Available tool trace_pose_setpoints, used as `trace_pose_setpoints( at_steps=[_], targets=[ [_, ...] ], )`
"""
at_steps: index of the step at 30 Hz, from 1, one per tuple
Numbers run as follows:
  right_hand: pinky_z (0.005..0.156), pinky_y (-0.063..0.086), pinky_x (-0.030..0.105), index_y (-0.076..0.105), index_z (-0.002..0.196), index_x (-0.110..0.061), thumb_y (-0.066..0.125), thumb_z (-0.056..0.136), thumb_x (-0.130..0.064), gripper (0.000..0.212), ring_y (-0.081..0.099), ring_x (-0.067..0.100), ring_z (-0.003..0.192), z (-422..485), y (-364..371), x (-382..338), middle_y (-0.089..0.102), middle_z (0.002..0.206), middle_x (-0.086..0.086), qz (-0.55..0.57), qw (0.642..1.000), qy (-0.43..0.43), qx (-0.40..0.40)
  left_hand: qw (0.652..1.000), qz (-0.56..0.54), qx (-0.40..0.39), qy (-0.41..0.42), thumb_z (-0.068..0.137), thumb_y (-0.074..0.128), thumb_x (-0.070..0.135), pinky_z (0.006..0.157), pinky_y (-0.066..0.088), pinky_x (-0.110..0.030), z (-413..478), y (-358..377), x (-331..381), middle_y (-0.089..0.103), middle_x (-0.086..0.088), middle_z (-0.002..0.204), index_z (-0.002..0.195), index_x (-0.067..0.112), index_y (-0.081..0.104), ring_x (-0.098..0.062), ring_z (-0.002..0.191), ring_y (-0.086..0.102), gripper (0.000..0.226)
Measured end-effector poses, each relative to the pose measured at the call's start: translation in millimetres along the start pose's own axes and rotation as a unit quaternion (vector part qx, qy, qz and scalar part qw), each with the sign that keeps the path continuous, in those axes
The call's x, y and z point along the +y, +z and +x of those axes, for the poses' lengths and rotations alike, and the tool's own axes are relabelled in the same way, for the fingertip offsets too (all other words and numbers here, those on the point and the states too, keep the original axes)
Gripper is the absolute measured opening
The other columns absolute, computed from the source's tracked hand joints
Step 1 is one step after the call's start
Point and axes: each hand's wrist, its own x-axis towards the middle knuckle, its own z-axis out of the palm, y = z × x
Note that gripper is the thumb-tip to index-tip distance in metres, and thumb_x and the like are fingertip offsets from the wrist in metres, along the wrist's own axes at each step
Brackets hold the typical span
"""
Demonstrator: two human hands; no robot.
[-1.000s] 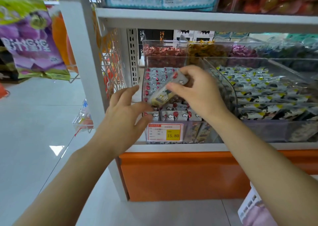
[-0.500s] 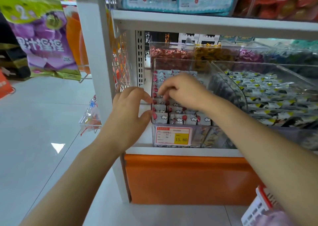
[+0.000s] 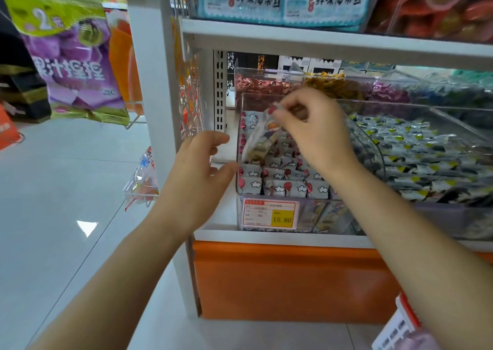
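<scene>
- Right hand (image 3: 317,133) raised over the clear bin (image 3: 320,217), thumb and forefinger nipped on the top edge of a snack packet (image 3: 260,141), other fingers curled in
- Snack packet dangling free from that pinch, tilted, its lower end just above the packets at the bin's left side, print too blurred to read
- Left hand (image 3: 197,179) holding nothing, fingers loosely curved and thumb spread apart, hovering just beside the bin's left wall; thumb tip close to the wall, contact not clear
- Nearest the camera, at bottom right under the right forearm, corner of a white and red basket (image 3: 397,325)
- Orange base panel (image 3: 288,283) below the white shelf edge (image 3: 266,236)
- Price tag (image 3: 269,214) on the bin's front, yellow patch reading 15.80
- Inside the bin, rows of small grey packets (image 3: 277,188) printed with white clouds and red balloons, standing on edge
- Just beside it on the right, a second clear bin (image 3: 440,217) heaped with pale packets (image 3: 416,157) marked in yellow and black
- Behind both, a back row of clear bins: red-wrapped sweets (image 3: 261,85), yellow ones (image 3: 328,82), purple ones (image 3: 386,95)
- Above, an upper shelf (image 3: 320,44) carrying blue-and-white packs (image 3: 280,0) with Chinese lettering
- Off to the left, beyond the white upright (image 3: 149,82), a purple and green bag (image 3: 72,64) hanging over a pale tiled floor (image 3: 53,216)
</scene>
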Motion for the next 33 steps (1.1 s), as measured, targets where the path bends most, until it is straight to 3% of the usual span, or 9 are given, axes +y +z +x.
trace_pose_setpoints(
  at_steps=[3,7,13,15,19,21,26,30,33],
  targets=[
    [0.058,0.051,0.02,0.059,0.085,-0.012,0.059,0.091,-0.013,0.005,0.062,0.01,0.066,-31.5,-17.3,-5.3,0.064,0.08,0.004,0.108,0.989,0.031,0.092,1.0,-0.03,0.009,-0.002,0.089,0.058,0.026,0.072,0.043,-0.006,-2.5,0.9,8.5,0.054,0.001,0.113,0.128,0.019,0.05,-0.005,0.094,0.055,0.041],
    [0.056,0.053,0.021,0.063,0.083,-0.009,0.058,0.091,-0.009,0.01,0.064,0.01,0.058,-66.8,-29.1,-3.2,0.066,0.067,-0.002,0.275,0.944,0.15,0.099,0.99,-0.126,-0.052,-0.043,0.094,0.046,0.029,0.064,0.05,-0.012,-11.6,5.8,19.8,0.066,0.002,0.089,0.115,0.017,0.061,-0.002,0.074,0.06,0.028],
    [0.053,0.054,0.018,0.071,0.068,-0.01,0.066,0.07,-0.015,0.008,0.066,0.011,0.057,-89.2,-34.9,3.7,0.068,0.064,0.004,0.548,0.764,0.323,0.108,0.956,-0.256,-0.069,-0.126,0.092,0.046,0.035,0.066,0.056,-0.021,-19.7,16.3,27.9,0.072,0.001,0.084,0.091,0.019,0.067,-0.008,0.076,0.066,0.027],
    [0.051,0.053,0.017,0.071,0.07,-0.007,0.065,0.069,-0.015,0.01,0.066,0.011,0.057,-89.1,-37.3,7.0,0.068,0.064,0.005,0.577,0.732,0.348,0.101,0.929,-0.329,-0.09,-0.145,0.084,0.051,0.04,0.073,0.057,-0.025,-22.1,18.0,27.5,0.073,-0.002,0.088,0.086,0.018,0.07,-0.014,0.084,0.068,0.029],
    [0.051,0.054,0.018,0.073,0.063,-0.005,0.062,0.068,-0.009,0.012,0.068,0.012,0.059,-87.4,-36.2,10.1,0.069,0.065,0.008,0.622,0.683,0.375,0.076,0.842,-0.494,-0.082,-0.201,0.077,0.059,0.034,0.066,0.053,-0.018,-21.3,17.4,25.5,0.065,0.001,0.07,0.067,0.017,0.073,-0.007,0.067,0.059,0.024],
    [0.053,0.054,0.018,0.072,0.061,-0.005,0.06,0.067,-0.005,0.014,0.07,0.013,0.061,-87.7,-34.6,11.1,0.07,0.066,0.009,0.628,0.681,0.37,0.063,0.833,-0.51,-0.055,-0.208,0.076,0.06,0.029,0.064,0.053,-0.017,-19.7,16.7,23.3,0.062,0.0,0.065,0.07,0.016,0.071,-0.007,0.064,0.058,0.019],
    [0.054,0.055,0.02,0.069,0.065,-0.002,0.059,0.064,0.002,0.011,0.071,0.018,0.063,-88.2,-34.8,12.3,0.069,0.067,0.011,0.63,0.691,0.352,0.046,0.856,-0.473,-0.01,-0.209,0.08,0.058,0.021,0.057,0.052,-0.016,-20.2,16.4,21.8,0.068,0.0,0.068,0.079,0.011,0.062,-0.004,0.06,0.06,0.011],
    [0.058,0.056,0.022,0.063,0.081,-0.003,0.055,0.078,0.005,0.012,0.07,0.019,0.066,-91.8,-34.7,15.8,0.069,0.07,0.009,0.55,0.77,0.323,0.014,0.851,-0.478,-0.015,-0.219,0.093,0.049,0.015,0.047,0.047,-0.015,-20.1,13.2,21.4,0.058,0.004,0.056,0.082,0.011,0.058,-0.003,0.049,0.051,0.014],
    [0.056,0.056,0.026,0.061,0.084,-0.005,0.053,0.089,-0.002,0.009,0.07,0.024,0.066,-91.8,-35.9,19.2,0.067,0.071,0.009,0.512,0.799,0.316,0.014,0.886,-0.433,-0.027,-0.167,0.095,0.047,0.013,0.045,0.045,-0.018,-22.2,12.6,22.7,0.055,0.0,0.061,0.078,0.014,0.055,-0.008,0.051,0.052,0.018]
  ],
)
